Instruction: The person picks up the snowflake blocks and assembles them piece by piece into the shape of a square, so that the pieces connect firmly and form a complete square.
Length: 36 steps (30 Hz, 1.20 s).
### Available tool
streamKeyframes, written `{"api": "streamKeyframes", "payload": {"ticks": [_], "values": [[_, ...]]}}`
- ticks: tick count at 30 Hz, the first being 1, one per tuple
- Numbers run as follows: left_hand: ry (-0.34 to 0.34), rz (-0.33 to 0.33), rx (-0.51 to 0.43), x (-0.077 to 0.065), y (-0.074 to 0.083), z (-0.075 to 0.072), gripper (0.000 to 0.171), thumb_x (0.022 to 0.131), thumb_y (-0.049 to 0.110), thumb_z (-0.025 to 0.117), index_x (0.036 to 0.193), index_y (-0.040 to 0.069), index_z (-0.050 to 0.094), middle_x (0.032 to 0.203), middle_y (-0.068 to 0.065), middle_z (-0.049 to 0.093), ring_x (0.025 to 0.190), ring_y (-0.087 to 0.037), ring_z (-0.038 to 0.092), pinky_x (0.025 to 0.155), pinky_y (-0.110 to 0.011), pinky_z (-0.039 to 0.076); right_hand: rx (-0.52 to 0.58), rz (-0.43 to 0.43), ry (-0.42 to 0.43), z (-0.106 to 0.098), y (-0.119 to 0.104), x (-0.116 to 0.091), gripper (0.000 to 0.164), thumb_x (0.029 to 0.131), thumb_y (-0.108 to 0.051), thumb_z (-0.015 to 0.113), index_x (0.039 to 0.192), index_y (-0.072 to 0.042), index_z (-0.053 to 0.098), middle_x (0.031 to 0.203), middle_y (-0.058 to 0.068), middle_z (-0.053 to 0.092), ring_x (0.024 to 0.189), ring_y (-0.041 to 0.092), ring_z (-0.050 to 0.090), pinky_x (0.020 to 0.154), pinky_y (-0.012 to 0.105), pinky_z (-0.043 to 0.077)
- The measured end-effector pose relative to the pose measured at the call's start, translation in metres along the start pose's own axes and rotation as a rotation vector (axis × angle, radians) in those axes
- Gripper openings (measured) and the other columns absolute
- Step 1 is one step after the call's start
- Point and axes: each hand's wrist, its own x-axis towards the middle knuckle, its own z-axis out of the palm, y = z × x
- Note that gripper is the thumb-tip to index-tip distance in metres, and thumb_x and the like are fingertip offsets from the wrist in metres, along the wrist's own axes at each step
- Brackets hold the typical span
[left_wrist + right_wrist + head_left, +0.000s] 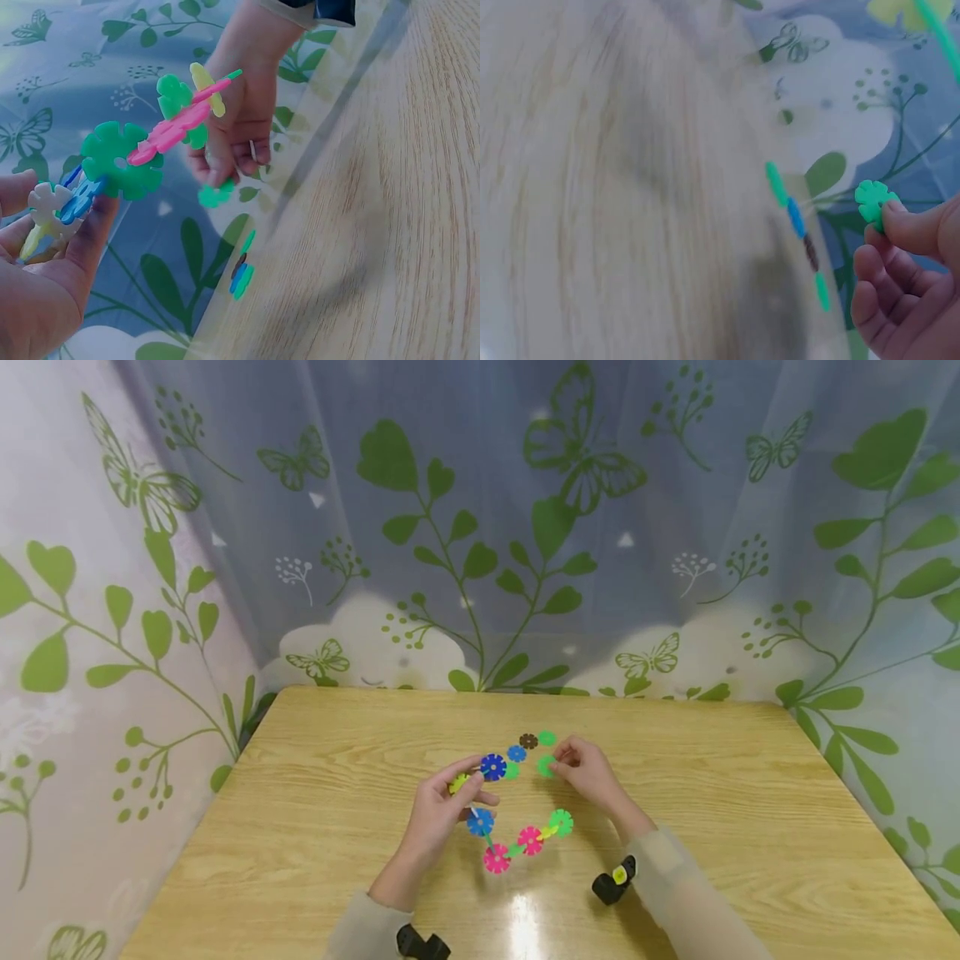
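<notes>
My left hand [438,806] holds a curved chain of interlocking plastic snowflake discs by its yellow and white part. The chain carries dark blue [492,767], light blue, green, yellow and pink [497,859] discs and hangs above the table, ending in a green disc [561,822]. Between thumb and fingertips my right hand [595,775] pinches a single green snowflake disc [873,201], apart from the chain. In the left wrist view the chain's green disc [122,160] stands out past the left fingers.
Beyond the hands a short row of loose discs lies on the wooden table [315,827]: green [512,771], blue [517,752], brown [528,741] and green [547,738]. A leaf-printed curtain [480,527] stands behind the table's far edge.
</notes>
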Motion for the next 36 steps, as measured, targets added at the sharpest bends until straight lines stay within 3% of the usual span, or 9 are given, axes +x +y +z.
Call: {"api": "streamKeyframes", "payload": {"ticks": [6, 11, 15, 17, 22, 30, 36], "values": [[-0.019, -0.017, -0.011, 0.001, 0.002, 0.0, 0.037, 0.095, 0.025, 0.055, 0.129, 0.013, 0.055, 0.085, -0.023, 0.067, 0.078, -0.025, 0.068, 0.052, -0.018, 0.045, 0.108, -0.008, -0.026, 0.0, -0.014, -0.007, 0.011, 0.088, -0.004, 0.063, 0.095, 0.002, 0.055, 0.078, 0.012, 0.059, 0.07, 0.03, 0.055, 0.063, 0.045, 0.054], [-0.042, -0.01, -0.004, -0.005, 0.016, 0.003, 0.035, 0.097, 0.019, 0.052, 0.13, 0.009, 0.053, 0.085, -0.027, 0.066, 0.077, -0.021, 0.067, 0.052, -0.018, 0.043, 0.149, -0.015, -0.04, 0.0, -0.022, -0.011, 0.013, 0.09, -0.005, 0.061, 0.096, 0.003, 0.054, 0.083, 0.022, 0.058, 0.07, 0.03, 0.055, 0.066, 0.049, 0.053], [-0.046, -0.002, 0.019, -0.011, 0.027, 0.006, 0.036, 0.097, 0.017, 0.052, 0.131, 0.006, 0.052, 0.085, -0.027, 0.066, 0.076, -0.022, 0.067, 0.052, -0.017, 0.042, 0.159, -0.023, -0.042, -0.001, -0.029, -0.014, 0.014, 0.09, -0.006, 0.061, 0.096, 0.003, 0.053, 0.084, 0.02, 0.058, 0.07, 0.031, 0.056, 0.066, 0.045, 0.054], [-0.047, 0.001, 0.02, -0.012, 0.028, 0.007, 0.036, 0.097, 0.018, 0.052, 0.131, 0.005, 0.052, 0.084, -0.028, 0.065, 0.078, -0.028, 0.067, 0.051, -0.017, 0.041, 0.161, -0.035, -0.044, -0.001, -0.035, -0.016, 0.013, 0.091, -0.007, 0.06, 0.095, 0.003, 0.052, 0.082, 0.017, 0.059, 0.069, 0.03, 0.057, 0.066, 0.044, 0.054], [-0.048, 0.005, 0.025, -0.012, 0.029, 0.007, 0.037, 0.097, 0.02, 0.051, 0.132, 0.006, 0.051, 0.085, -0.028, 0.065, 0.079, -0.039, 0.065, 0.05, -0.017, 0.039, 0.17, -0.092, -0.048, 0.0, -0.048, -0.02, 0.01, 0.091, -0.005, 0.059, 0.094, 0.001, 0.052, 0.08, 0.011, 0.058, 0.068, 0.027, 0.058, 0.064, 0.043, 0.054], [-0.063, 0.031, -0.021, -0.011, 0.027, 0.008, 0.035, 0.099, 0.015, 0.048, 0.131, 0.003, 0.05, 0.082, -0.033, 0.062, 0.076, -0.048, 0.062, 0.041, -0.017, 0.039, 0.199, -0.148, -0.074, 0.006, -0.061, -0.028, 0.004, 0.092, -0.002, 0.057, 0.094, -0.001, 0.054, 0.08, 0.009, 0.057, 0.069, 0.032, 0.057, 0.059, 0.028, 0.052], [-0.065, 0.03, -0.027, -0.012, 0.027, 0.009, 0.033, 0.099, 0.015, 0.047, 0.13, 0.005, 0.052, 0.081, -0.033, 0.062, 0.072, -0.043, 0.063, 0.042, -0.019, 0.041, 0.237, -0.179, -0.083, 0.01, -0.063, -0.031, 0.006, 0.092, -0.004, 0.057, 0.096, 0.0, 0.054, 0.086, 0.022, 0.056, 0.071, 0.035, 0.056, 0.058, 0.025, 0.051]]}}
